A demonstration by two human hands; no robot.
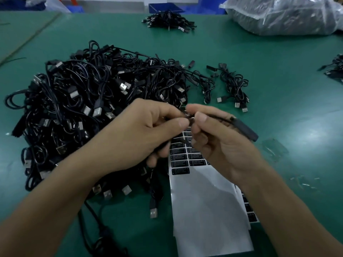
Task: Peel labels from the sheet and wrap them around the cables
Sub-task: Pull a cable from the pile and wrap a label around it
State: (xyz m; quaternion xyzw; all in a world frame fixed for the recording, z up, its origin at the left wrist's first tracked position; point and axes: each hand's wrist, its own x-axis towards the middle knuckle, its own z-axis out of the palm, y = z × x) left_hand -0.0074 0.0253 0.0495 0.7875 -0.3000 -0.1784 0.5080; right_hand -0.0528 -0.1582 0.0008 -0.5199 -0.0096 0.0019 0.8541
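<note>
Head view is showing both hands meeting at frame centre: the left hand [148,130] is pinching a cable [245,129] between thumb and forefinger, and the right hand [219,143] is pinching the same cable just beside it, its other fingers curling loosely underneath. The cable's thick black end is sticking out toward 3 o'clock past the right hand. A small label [189,117] seems to be sitting on the cable where the fingertips are meeting, though blur is hiding how far round it is going. I am judging the wrapping step to be under way; the next move is calling for rolling the label's free flap snugly round the cable and pressing it closed without creasing. The sheet [207,210] is lying on the table [278,80] at 6 o'clock, its remaining black labels showing directly beneath the hands. The pile [83,86] of cables is spreading from 9 to 11 o'clock. A clear bag [278,15] at 1 o'clock is holding dark contents, probably more cables; a blue bin [161,7] at 12 o'clock is showing nothing of its inside.
</note>
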